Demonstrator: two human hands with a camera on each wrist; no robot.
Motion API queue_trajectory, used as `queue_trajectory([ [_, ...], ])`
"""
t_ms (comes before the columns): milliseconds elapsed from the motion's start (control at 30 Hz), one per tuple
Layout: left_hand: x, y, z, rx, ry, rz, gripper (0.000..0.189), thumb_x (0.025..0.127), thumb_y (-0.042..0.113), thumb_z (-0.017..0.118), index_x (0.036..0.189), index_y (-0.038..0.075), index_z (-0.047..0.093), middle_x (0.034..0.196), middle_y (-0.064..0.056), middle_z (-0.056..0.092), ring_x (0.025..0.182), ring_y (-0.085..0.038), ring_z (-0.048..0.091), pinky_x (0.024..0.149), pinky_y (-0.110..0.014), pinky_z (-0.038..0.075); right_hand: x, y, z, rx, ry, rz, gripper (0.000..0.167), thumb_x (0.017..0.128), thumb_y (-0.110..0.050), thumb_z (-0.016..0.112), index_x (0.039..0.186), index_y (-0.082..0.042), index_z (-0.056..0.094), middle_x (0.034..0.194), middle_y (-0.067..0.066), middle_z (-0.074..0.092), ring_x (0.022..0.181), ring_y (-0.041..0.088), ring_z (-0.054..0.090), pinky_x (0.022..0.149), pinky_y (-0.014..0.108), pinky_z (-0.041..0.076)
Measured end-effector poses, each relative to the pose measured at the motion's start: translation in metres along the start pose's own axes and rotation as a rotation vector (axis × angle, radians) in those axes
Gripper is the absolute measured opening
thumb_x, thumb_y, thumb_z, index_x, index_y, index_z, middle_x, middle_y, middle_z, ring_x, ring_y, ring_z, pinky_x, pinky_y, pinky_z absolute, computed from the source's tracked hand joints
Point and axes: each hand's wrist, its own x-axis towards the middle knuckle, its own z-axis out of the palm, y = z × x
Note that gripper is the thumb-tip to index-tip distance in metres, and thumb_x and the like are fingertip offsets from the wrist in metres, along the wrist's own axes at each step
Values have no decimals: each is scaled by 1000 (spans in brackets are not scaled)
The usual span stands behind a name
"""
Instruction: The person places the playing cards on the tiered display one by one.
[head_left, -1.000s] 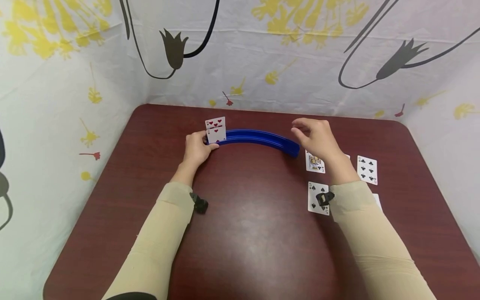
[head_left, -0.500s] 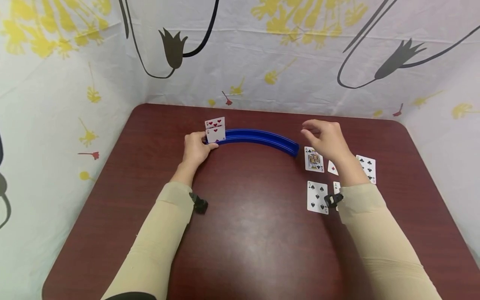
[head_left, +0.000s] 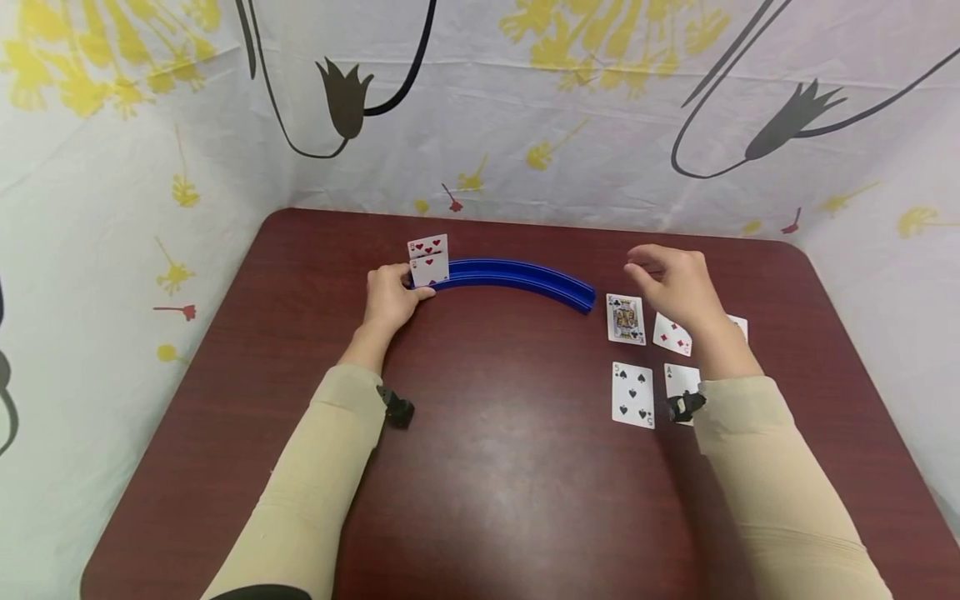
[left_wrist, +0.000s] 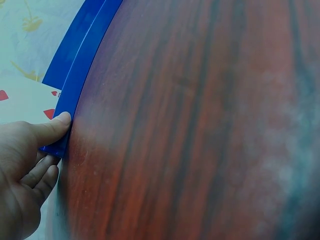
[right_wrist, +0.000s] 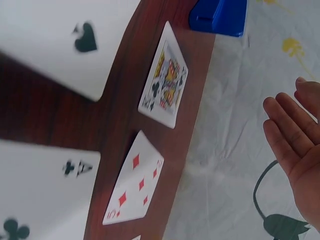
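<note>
Rightward since the previous view: right hand [head_left: 671, 283] shifted toward 3 o'clock, fingers relaxed, empty, above king of clubs [head_left: 626, 319]; left hand [head_left: 392, 294] pinching blue card rack [head_left: 525, 279] end at 9 o'clock; next card apparently sought.

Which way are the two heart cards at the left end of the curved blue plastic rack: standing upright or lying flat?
Upright. The two heart cards stand on edge in the curved blue plastic rack, faces toward the head camera, beside the left hand.

Ace card [head_left: 681, 382] half under sleeve (far-right card [head_left: 739, 327] mostly behind right wrist).
</note>
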Motion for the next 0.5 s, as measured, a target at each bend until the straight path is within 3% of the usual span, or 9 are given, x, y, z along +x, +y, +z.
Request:
queue_trajectory([
  [200, -1, 1, -1, -11, -5, -10, 38, 85, 24, 84, 115, 2, 75, 100, -16, 74, 90, -26, 64, 84, -41, 53, -6, 6, -9, -15, 5, 24, 16, 94, -6, 71, 106, 4, 73, 98, 18, 75, 85, 36, 74, 75, 22, 56],
  [367, -1, 0, 0, -1, 1, -13, 39, 85, 25, 84, 114, 2, 75, 99, -15, 75, 89, -25, 63, 84, -40, 53, -11, 8, -16, -21, -4, 52, 18, 94, -8, 71, 108, 4, 73, 100, 19, 75, 86, 39, 74, 72, 2, 42],
  [500, -1, 0, 0, 6, 6, -10, 38, 84, 26, 85, 113, 2, 75, 97, -14, 74, 88, -25, 62, 83, -40, 53, -15, 11, -21, -45, -13, 68, 19, 95, -8, 71, 109, 4, 72, 100, 19, 75, 86, 39, 74, 71, -1, 37],
])
